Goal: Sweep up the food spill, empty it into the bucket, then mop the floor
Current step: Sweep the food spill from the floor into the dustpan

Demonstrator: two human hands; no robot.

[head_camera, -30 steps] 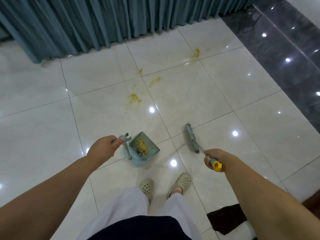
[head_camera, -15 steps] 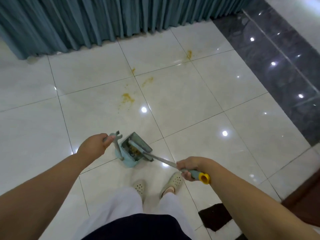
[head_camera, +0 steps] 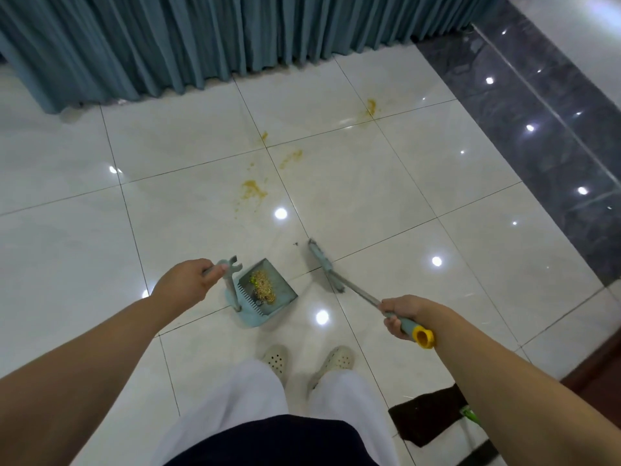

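Your left hand (head_camera: 186,285) is closed round the dustpan (head_camera: 265,292) handle at centre frame; swept food (head_camera: 263,286) lies piled in the pan. Your right hand (head_camera: 401,314) grips the broom (head_camera: 327,269) handle, its head on the floor just right of the pan. Half a second ago the broom head was inside the pan; now it's out. Yellow smears (head_camera: 253,190) remain on the glossy white tiles (head_camera: 386,183) above the pan. Teal curtain (head_camera: 201,38) along the top, dark tiles (head_camera: 544,105) upper right.
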